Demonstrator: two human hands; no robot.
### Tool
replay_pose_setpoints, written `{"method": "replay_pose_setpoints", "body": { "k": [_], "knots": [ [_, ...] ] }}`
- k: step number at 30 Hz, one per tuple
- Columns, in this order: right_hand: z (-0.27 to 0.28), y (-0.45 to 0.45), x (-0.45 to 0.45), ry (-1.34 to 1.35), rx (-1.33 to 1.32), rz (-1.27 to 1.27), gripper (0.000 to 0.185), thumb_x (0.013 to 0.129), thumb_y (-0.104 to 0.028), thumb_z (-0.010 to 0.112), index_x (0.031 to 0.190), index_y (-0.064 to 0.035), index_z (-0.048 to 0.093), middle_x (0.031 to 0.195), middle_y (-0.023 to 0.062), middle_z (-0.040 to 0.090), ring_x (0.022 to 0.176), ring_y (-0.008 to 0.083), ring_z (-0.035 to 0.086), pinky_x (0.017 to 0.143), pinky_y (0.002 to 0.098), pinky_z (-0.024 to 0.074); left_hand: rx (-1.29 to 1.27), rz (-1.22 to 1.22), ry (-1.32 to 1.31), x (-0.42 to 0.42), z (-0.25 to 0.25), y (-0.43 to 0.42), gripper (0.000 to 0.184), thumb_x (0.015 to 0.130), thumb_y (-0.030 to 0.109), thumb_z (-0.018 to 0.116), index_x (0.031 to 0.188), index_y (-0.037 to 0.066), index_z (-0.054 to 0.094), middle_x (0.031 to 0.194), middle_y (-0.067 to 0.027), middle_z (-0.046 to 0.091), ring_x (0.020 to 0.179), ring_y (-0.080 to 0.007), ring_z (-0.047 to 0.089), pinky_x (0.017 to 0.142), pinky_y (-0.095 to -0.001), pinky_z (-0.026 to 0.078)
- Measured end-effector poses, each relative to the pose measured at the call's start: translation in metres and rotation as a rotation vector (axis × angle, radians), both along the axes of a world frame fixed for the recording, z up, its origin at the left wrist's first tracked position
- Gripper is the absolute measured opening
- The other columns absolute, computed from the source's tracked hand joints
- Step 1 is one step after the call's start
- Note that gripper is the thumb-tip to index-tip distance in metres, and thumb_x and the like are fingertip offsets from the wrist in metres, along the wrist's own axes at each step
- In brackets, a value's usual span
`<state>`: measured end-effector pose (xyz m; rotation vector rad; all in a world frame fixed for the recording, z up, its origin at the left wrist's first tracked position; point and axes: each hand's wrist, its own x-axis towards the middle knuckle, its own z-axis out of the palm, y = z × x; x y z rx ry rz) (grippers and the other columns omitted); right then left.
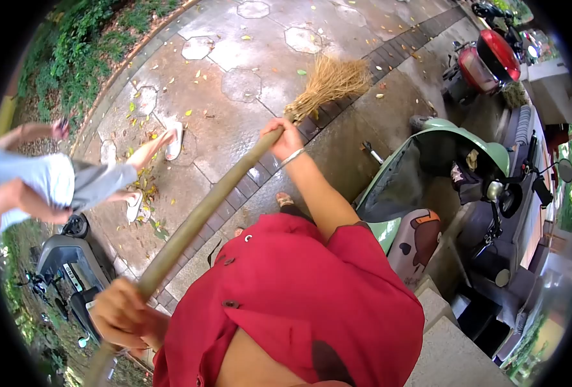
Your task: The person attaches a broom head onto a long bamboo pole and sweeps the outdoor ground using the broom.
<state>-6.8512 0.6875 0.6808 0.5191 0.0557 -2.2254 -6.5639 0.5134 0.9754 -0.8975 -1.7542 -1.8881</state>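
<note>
A straw broom with a thick wooden handle [202, 211] runs diagonally across the view. My right hand [284, 137] grips the pole close to the broom head [331, 84], fingers wrapped round it, a bangle on the wrist. Lower on the left, my left hand [123, 315] is closed round the upper part of the same handle, slightly blurred. The bristles appear to rest on the wet paving [241, 84], across a strip of dark bricks. Fallen leaves [145, 175] lie scattered on the ground, thicker at the left.
A person [60, 177] in slippers walks at the left. A green scooter [395, 174] stands close on my right, with a red scooter [489, 61] farther off. Another scooter [73, 264] is at the lower left. A curb with plants [73, 45] borders the paving.
</note>
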Motion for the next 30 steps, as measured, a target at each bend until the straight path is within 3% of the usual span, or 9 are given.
{"method": "replay_pose_setpoints", "body": {
  "k": [3,7,9,11,13,15,18,21,30],
  "knots": [
    [0.012,-0.005,0.032,-0.086,0.056,0.064,0.008,0.070,-0.005,0.050,0.064,-0.0024,0.045,0.061,0.0089,0.047,0.063,0.0213,0.048,0.068,0.0357,0.0423,0.320,0.322,0.055,0.020,0.012,-0.032,0.016,0.064,0.014,0.067,0.060,0.015,0.052,0.047,0.0081,0.052,0.042,-0.0017,0.048,0.058,-0.0196,0.037],
    [0.013,-0.012,0.089,-0.418,0.019,0.104,0.007,0.070,-0.003,0.050,0.073,-0.0003,0.044,0.069,0.0106,0.047,0.067,0.0230,0.047,0.071,0.0398,0.0437,0.573,0.178,0.050,0.008,0.046,-0.071,0.017,0.066,0.005,0.052,0.056,0.011,0.039,0.037,0.0078,0.040,0.033,-0.0040,0.039,0.061,-0.0205,0.032],
    [0.007,-0.010,0.105,-0.555,0.057,0.204,0.011,0.072,-0.001,0.047,0.081,0.0034,0.042,0.076,0.0127,0.046,0.072,0.0239,0.047,0.078,0.0425,0.0410,0.610,0.446,-0.010,0.011,0.048,-0.092,0.020,0.068,0.004,0.048,0.054,0.011,0.036,0.036,0.0062,0.032,0.035,-0.0050,0.034,0.064,-0.0215,0.033],
    [-0.005,-0.007,0.105,-0.555,0.087,0.285,0.011,0.073,-0.001,0.046,0.081,0.0040,0.041,0.077,0.0135,0.046,0.072,0.0246,0.047,0.080,0.0431,0.0403,0.738,0.289,-0.124,-0.021,0.045,-0.064,0.029,0.070,-0.001,0.043,0.051,0.014,0.028,0.039,0.0021,0.025,0.044,-0.0058,0.030,0.064,-0.0256,0.030],
    [-0.010,-0.011,0.090,-0.538,0.101,0.294,0.010,0.073,-0.001,0.046,0.081,0.0040,0.041,0.076,0.0137,0.046,0.072,0.0251,0.047,0.079,0.0431,0.0406,0.753,0.467,-0.013,-0.011,0.034,-0.050,0.030,0.069,-0.002,0.044,0.050,0.014,0.026,0.040,0.0034,0.025,0.041,-0.0064,0.028,0.059,-0.0268,0.029],
    [-0.045,-0.021,0.073,-0.440,0.043,0.268,0.010,0.073,-0.002,0.047,0.078,0.0031,0.040,0.072,0.0137,0.045,0.071,0.0265,0.047,0.075,0.0428,0.0419,0.730,0.374,0.050,-0.007,0.016,-0.019,0.027,0.070,0.002,0.048,0.053,0.014,0.031,0.039,0.0059,0.028,0.038,-0.0054,0.027,0.059,-0.0249,0.028],
    [-0.061,0.008,0.035,-0.272,0.094,0.205,0.009,0.071,-0.002,0.050,0.070,0.0005,0.042,0.065,0.0121,0.045,0.067,0.0255,0.047,0.069,0.0394,0.0429,0.491,0.623,-0.044,-0.001,-0.032,0.022,0.024,0.073,0.014,0.057,0.058,0.013,0.037,0.040,0.0059,0.033,0.041,-0.0049,0.035,0.057,-0.0235,0.028],
    [-0.075,0.038,0.002,-0.188,0.140,0.123,0.010,0.071,-0.002,0.052,0.066,-0.0025,0.044,0.063,0.0086,0.046,0.064,0.0208,0.047,0.066,0.0349,0.0428,0.515,0.582,-0.134,-0.003,-0.064,0.043,0.017,0.072,0.014,0.058,0.065,0.012,0.043,0.043,0.0044,0.036,0.042,-0.0058,0.037,0.058,-0.0237,0.028],
    [-0.047,0.062,0.051,-0.154,0.255,0.192,0.008,0.072,-0.006,0.051,0.067,-0.0022,0.046,0.063,0.0079,0.047,0.065,0.0209,0.047,0.069,0.0386,0.0424,0.519,0.651,-0.026,0.033,-0.050,0.031,0.020,0.071,0.019,0.063,0.069,0.011,0.045,0.042,0.0063,0.043,0.035,-0.0048,0.039,0.055,-0.0229,0.028]
  ]
}}
